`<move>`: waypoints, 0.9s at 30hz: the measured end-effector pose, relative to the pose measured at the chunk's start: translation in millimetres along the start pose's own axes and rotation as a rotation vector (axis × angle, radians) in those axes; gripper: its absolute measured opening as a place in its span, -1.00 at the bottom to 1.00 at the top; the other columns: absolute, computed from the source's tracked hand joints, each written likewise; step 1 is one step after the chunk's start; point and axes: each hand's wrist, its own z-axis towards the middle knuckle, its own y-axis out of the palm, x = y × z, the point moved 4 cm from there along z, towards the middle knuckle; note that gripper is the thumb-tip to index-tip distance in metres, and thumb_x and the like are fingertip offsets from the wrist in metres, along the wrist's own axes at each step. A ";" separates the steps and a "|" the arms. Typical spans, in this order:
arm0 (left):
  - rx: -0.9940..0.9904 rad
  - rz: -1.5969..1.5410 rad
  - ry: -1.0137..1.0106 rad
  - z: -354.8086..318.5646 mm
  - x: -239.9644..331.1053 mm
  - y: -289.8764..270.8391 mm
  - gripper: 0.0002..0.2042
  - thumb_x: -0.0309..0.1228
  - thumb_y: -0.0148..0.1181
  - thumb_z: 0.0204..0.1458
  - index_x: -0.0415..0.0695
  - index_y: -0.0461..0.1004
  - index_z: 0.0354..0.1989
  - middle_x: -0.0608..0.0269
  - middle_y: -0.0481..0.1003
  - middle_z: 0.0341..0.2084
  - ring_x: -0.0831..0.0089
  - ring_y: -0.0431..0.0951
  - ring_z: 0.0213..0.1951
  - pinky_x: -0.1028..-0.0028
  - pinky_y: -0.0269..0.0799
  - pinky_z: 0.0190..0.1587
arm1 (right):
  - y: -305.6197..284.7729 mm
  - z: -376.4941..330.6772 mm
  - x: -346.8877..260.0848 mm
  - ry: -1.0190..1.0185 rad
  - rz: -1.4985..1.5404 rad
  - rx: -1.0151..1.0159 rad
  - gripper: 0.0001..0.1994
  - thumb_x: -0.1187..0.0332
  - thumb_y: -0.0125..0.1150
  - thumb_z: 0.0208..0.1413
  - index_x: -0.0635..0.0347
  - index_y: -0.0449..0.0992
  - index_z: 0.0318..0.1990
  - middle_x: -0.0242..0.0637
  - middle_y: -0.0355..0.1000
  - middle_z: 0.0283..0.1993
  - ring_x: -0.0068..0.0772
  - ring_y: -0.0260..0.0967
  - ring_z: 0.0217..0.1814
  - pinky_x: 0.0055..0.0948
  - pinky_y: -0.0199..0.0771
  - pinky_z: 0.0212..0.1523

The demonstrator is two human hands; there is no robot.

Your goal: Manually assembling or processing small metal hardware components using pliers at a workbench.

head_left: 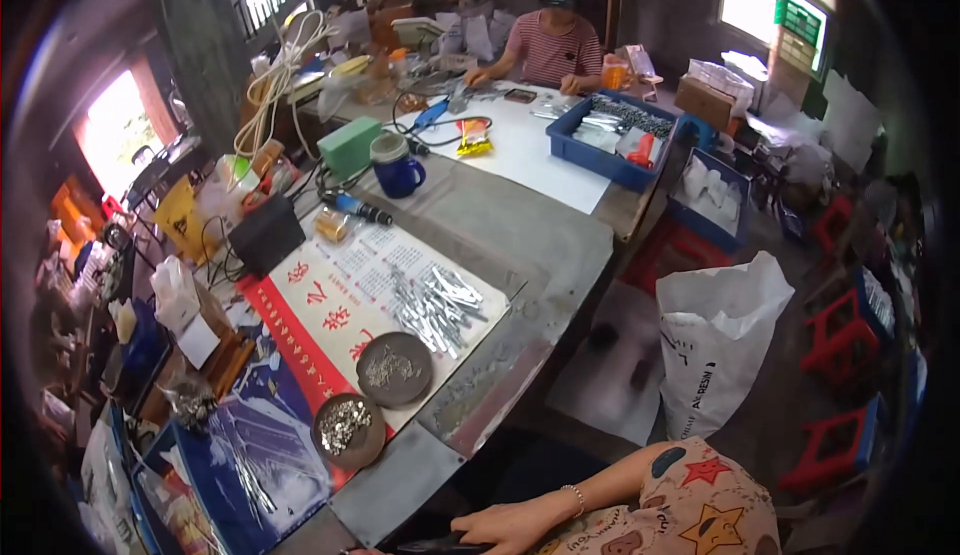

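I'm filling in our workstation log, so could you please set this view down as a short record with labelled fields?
Right hand: at the lower edge, by a dark object; grip unclear
Left hand: not clearly visible
Nearer dish: round, dark, holding small shiny pieces
Farther dish: round, dark, holding fine grey pieces
Printed sheet: red and white, under a pile of silvery strips
Across the table: person in a striped top
Floor, right: open white sack

Blue handled mug (397, 175) and green rectangular block (350, 149), upper left of centre. Open white sack (705, 355), right of centre.
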 end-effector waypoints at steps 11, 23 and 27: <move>-0.129 0.089 -0.035 1.1 -7.4 14.2 -0.89 -0.32 -0.05 0.23 -0.07 0.30 -0.21 0.30 0.30 -0.48 0.51 0.26 -0.50 0.55 0.26 -0.44 | -2.7 -6.5 -7.2 -0.012 0.025 0.035 -0.68 0.23 0.18 -0.06 0.42 0.41 -0.45 0.08 0.29 -0.34 0.08 0.32 -0.29 -0.13 0.34 -0.29; -0.014 -0.002 0.000 -15.2 0.6 10.2 -0.81 -0.30 -0.15 0.27 -0.11 0.34 -0.29 0.25 0.31 -0.52 0.48 0.25 -0.59 0.53 0.20 -0.56 | 7.4 -2.3 -16.8 -0.096 -0.070 0.071 -0.71 0.23 0.20 -0.09 0.36 0.45 -0.43 0.04 0.31 -0.33 0.07 0.34 -0.32 -0.12 0.35 -0.33; -0.073 -0.056 0.049 -17.4 2.1 5.1 -0.87 -0.45 -0.11 0.24 -0.21 0.36 -0.19 0.25 0.33 -0.51 0.52 0.29 -0.59 0.60 0.22 -0.55 | 14.4 -6.3 6.9 -0.090 0.003 0.091 -0.78 0.31 0.16 0.04 0.34 0.40 -0.33 -0.05 0.26 -0.17 -0.04 0.33 -0.26 -0.28 0.39 -0.27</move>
